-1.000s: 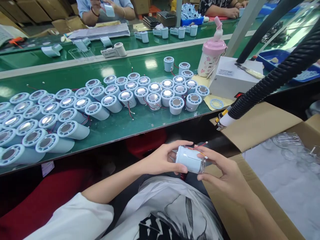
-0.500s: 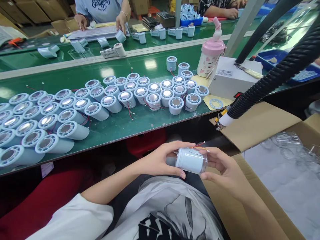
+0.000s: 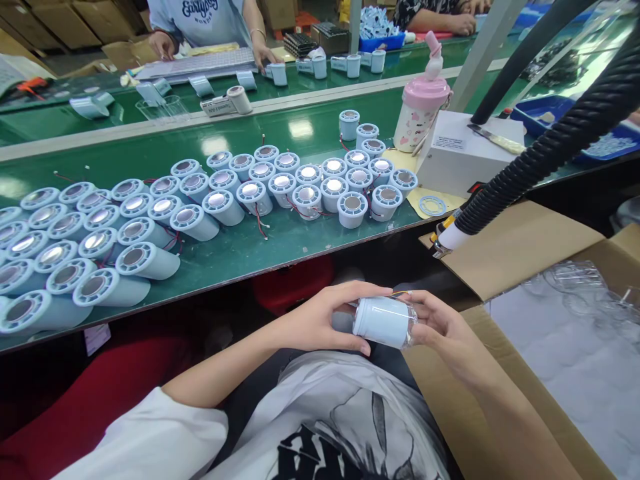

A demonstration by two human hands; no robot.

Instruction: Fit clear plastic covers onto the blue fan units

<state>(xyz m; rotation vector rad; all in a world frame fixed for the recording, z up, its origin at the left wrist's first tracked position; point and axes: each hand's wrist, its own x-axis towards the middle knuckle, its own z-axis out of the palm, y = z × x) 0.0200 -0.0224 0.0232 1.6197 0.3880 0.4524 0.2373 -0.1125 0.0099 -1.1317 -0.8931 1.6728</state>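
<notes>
A pale blue cylinder part with thin red and yellow wires lies sideways between both hands, over my lap below the bench edge. My left hand grips its left end, fingers wrapped over the top and thumb underneath. My right hand holds its right end, where a clear cap sits. Several matching blue cylinders with metal discs on top stand in rows on the green bench.
A pink bottle and a white box stand at the bench's right. A black corrugated hose slants down past an open cardboard box of clear plastic parts. Other people work at the far bench.
The cylinder has been turned slightly in my hands and the wires now lie flatter on top. A person across the bench has set a part down and moved a hand rightward.
</notes>
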